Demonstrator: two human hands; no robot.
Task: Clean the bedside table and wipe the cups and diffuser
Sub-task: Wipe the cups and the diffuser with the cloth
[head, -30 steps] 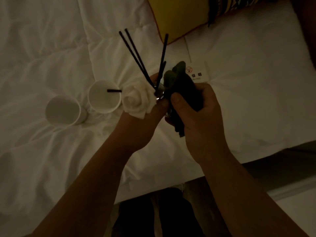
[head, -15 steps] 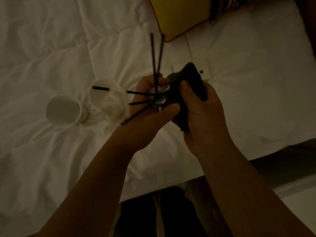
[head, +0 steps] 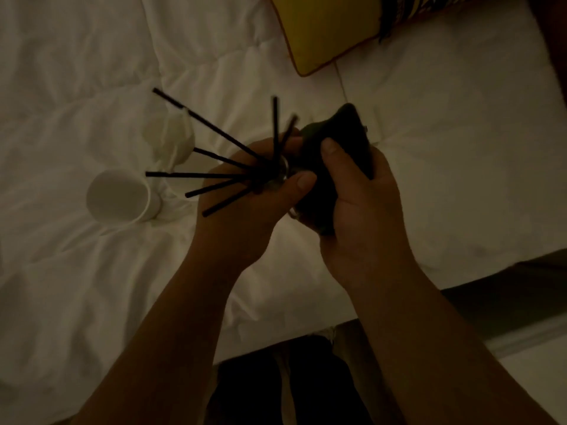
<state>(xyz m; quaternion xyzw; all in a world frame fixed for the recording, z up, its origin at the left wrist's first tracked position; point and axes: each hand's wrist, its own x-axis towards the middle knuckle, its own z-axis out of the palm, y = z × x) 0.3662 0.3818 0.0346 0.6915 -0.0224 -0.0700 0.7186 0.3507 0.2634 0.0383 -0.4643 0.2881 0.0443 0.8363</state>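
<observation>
My left hand (head: pixel 245 207) grips the neck of a reed diffuser (head: pixel 280 174), tipped so its several black reeds (head: pixel 214 134) fan out to the left. A blurred white rose (head: pixel 173 139) on one reed hangs over the bed. My right hand (head: pixel 359 204) is closed on a dark cloth (head: pixel 340 139) wrapped around the diffuser's body, which is mostly hidden. A white cup (head: pixel 118 196) lies on the white bedding left of my hands. A second white cup (head: pixel 181 185) is mostly hidden behind the rose and the reeds.
The white duvet (head: pixel 76 72) fills the left and far side. A yellow cushion (head: pixel 325 29) lies at the top. A white pillow (head: pixel 460 133) sits to the right. The bed's edge runs below my forearms, with dark floor and my legs (head: pixel 291 384) beneath.
The diffuser has been tipped over to the left: the reeds went from upright to fanned out sideways, and the rose swung left over the cups. The cloth has stayed around the bottle.
</observation>
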